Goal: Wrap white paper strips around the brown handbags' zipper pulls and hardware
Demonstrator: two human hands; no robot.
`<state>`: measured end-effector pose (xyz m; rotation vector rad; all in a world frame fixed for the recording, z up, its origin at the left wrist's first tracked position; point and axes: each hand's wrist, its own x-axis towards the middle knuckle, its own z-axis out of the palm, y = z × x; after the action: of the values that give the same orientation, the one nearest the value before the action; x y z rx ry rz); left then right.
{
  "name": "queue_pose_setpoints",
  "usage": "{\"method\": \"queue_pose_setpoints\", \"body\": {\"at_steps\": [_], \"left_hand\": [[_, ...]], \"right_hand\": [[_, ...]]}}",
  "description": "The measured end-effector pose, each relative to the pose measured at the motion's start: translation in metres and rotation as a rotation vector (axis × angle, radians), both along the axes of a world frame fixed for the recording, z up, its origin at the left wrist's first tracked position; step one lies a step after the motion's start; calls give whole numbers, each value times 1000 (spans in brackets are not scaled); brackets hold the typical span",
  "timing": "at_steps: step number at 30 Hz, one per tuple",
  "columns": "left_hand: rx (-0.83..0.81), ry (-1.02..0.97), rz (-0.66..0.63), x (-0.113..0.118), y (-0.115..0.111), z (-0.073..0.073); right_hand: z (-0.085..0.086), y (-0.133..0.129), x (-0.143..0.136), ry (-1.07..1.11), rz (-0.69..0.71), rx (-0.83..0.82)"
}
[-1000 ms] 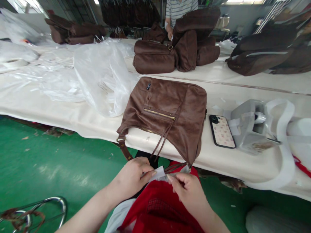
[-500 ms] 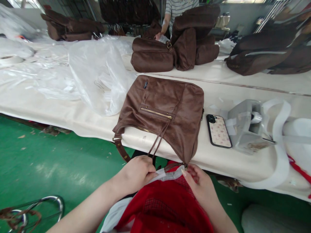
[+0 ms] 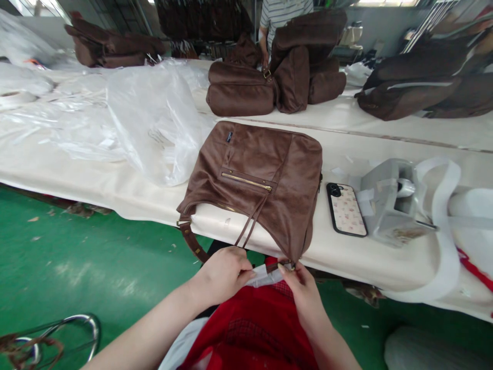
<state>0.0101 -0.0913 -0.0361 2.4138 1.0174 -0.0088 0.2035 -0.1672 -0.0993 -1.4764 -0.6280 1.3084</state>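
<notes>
A brown leather shoulder bag [image 3: 254,159] lies on the cream-covered table, its strap [image 3: 191,239] hanging over the front edge. Between my hands stretches a whitish translucent strip [image 3: 264,276], partly around the strap close to its right-hand metal fitting. My left hand [image 3: 225,272] is closed, pinching the strip's left part. With thumb and fingers together, my right hand [image 3: 298,280] grips the strap end beside the fitting; the strip's right end is partly hidden there. Two thin leather cords [image 3: 252,221] run from the bag's zipper pull down behind my left hand.
Clear plastic bags [image 3: 154,123] pile up at the left. A phone [image 3: 346,209], a grey tape dispenser [image 3: 393,200] and a loose white band [image 3: 442,246] are at the right. More brown bags [image 3: 242,87] lie behind, where a person in a striped top [image 3: 285,15] stands.
My right hand has moved slightly left and taken a closer pinch at the strap's fitting. The strip between my hands is shorter and more bunched. Across the table, the person's arm has shifted.
</notes>
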Motion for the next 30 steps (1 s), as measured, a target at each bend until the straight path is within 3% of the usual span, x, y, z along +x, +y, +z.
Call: {"method": "queue_pose_setpoints", "body": {"at_steps": [15,25,28,30], "left_hand": [[-11,-104,55,45,9,-9],[-366,-397,85,59,9,-36],[-452,-509,126,61,11,-41],[-548,-556,170,60,13,-40]], "right_hand": [[1,-8,10,62,77,79],[-2,-9,14,17,125,109],[-5,-11,16,-129,162,112],[-8,-15,18,-380,119,123]]}}
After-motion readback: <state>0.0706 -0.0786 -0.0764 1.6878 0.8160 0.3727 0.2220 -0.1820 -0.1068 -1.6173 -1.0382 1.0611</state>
